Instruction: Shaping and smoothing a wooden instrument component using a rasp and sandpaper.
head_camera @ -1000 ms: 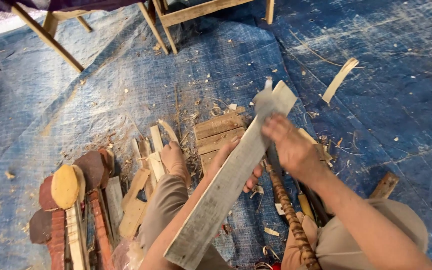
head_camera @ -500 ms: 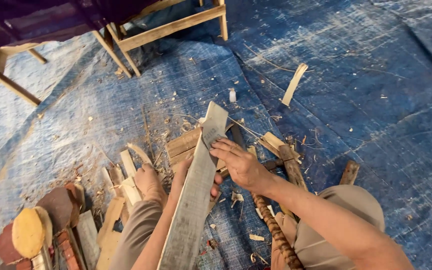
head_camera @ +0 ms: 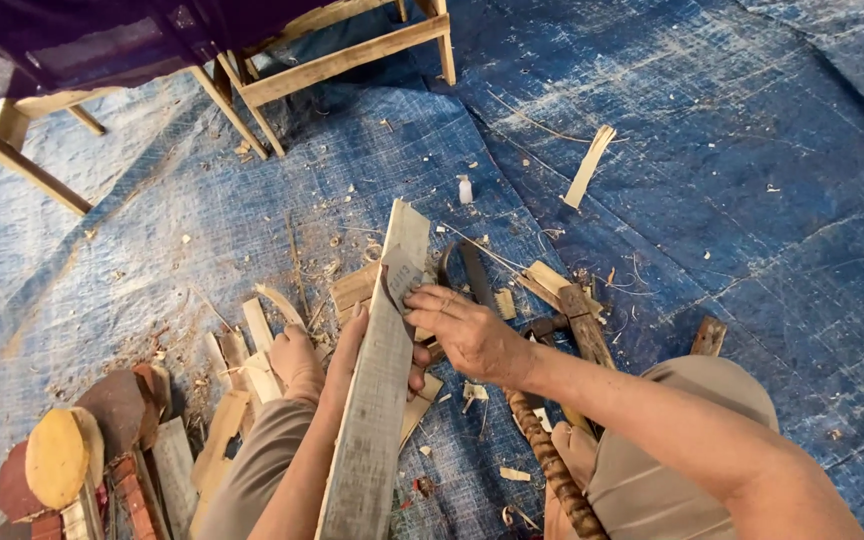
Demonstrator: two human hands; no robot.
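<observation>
a long grey wooden plank (head_camera: 377,390) runs up the middle of the view, tilted so its far end points away from the person, above a blue tarp (head_camera: 732,200) strewn with shavings. the left hand (head_camera: 352,350) grips the plank from underneath about halfway along, thumb on the near-left edge and fingertips showing past the right edge. the right hand (head_camera: 467,330) is closed over a small grey piece of sandpaper (head_camera: 404,275), pressing it flat against the plank's upper face near the far end; the fingers are curled and the thumb lies along the plank.

under the far end of the plank lie a few short wooden slats (head_camera: 362,290) side by side on the tarp. just right of the right hand, a dark curved blade (head_camera: 472,275) rests on the ground among offcuts, and a stick with a spiral-wrapped handle (head_camera: 552,470) lies along the person's right leg. a bare foot (head_camera: 297,360) sits just left of the plank, touching thin pale wood strips (head_camera: 252,350). at the lower left stands a cluster of paddle-shaped wooden pieces (head_camera: 62,455), 1 pale yellow and the others dark reddish-brown. a light wood sliver (head_camera: 589,165) lies well apart on the tarp to the upper right. a wooden frame with legs (head_camera: 342,55) stands at the top edge.
</observation>
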